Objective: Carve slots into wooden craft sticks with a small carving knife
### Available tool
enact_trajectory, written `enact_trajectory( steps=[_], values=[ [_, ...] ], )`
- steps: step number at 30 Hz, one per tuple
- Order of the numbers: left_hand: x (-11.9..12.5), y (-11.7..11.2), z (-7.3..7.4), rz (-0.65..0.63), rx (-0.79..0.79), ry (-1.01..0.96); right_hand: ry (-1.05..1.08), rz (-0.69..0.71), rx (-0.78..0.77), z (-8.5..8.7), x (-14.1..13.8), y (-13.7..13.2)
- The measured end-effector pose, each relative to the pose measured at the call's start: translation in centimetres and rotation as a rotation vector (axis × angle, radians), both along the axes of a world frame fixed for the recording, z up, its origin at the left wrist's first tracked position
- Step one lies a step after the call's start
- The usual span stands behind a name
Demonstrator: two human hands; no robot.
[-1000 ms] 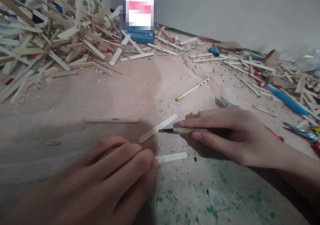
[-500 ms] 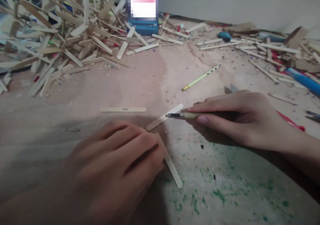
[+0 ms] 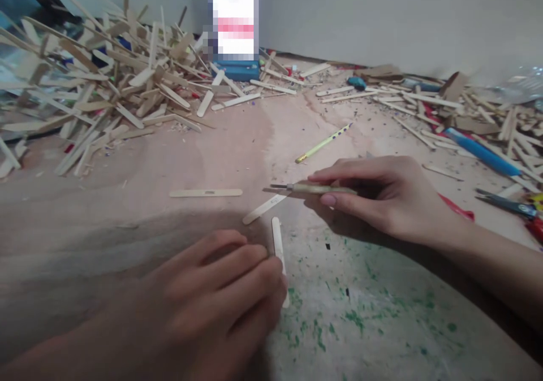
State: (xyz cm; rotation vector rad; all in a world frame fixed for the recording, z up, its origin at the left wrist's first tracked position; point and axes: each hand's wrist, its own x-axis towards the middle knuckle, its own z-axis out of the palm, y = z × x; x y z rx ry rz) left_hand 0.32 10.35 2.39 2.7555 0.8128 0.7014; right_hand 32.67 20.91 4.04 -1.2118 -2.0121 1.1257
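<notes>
My left hand (image 3: 220,290) is closed over a craft stick (image 3: 277,235), whose far end and a bit of its right side show past the fingers. Thumb and fingertip contact is partly hidden. Between the thumb and fingers of my right hand (image 3: 386,200) is a small carving chisel (image 3: 314,189) with a wooden handle, its thin metal tip pointing left. Beneath that tool lies a slanted craft stick (image 3: 263,209), partly covered by it. Another craft stick (image 3: 190,193) lies level on the table, beyond my left hand.
A yellow pencil (image 3: 322,143) lies past my right hand. Heaped craft sticks (image 3: 144,78) fill the back left, near a blue box (image 3: 237,70). More sticks, a blue tube-like object (image 3: 483,152) and scissors or pliers (image 3: 500,199) lie on the right.
The craft stick at my left hand has turned from a slant to nearly straight away from me. In my right hand the chisel has rolled, showing its thin edge. The view has shifted.
</notes>
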Motion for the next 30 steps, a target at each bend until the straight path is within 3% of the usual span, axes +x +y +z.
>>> enact_trajectory(
  steps=[9, 12, 18, 22, 30],
  values=[
    [-0.3, 0.1, -0.6, 0.082, -0.005, -0.065, 0.238, -0.293, -0.012, 1.3, -0.9, -0.9],
    [-0.5, 0.6, -0.5, 0.148, 0.018, -0.092, 0.321, -0.276, 0.040, 1.0, -1.0, -1.2],
    [-0.6, 1.0, 0.0, 0.070, 0.032, -0.089, 0.371, -0.208, 0.180, -0.2, -0.8, -1.9],
    [-0.5, 1.6, -0.6, -0.010, 0.032, -0.065, 0.386, -0.158, 0.268, -0.5, -0.6, -2.0],
    [-0.6, 2.8, -1.9, -0.045, 0.099, -0.076, 0.311, -0.117, 0.353, -0.2, -0.3, -2.1]
  ],
)
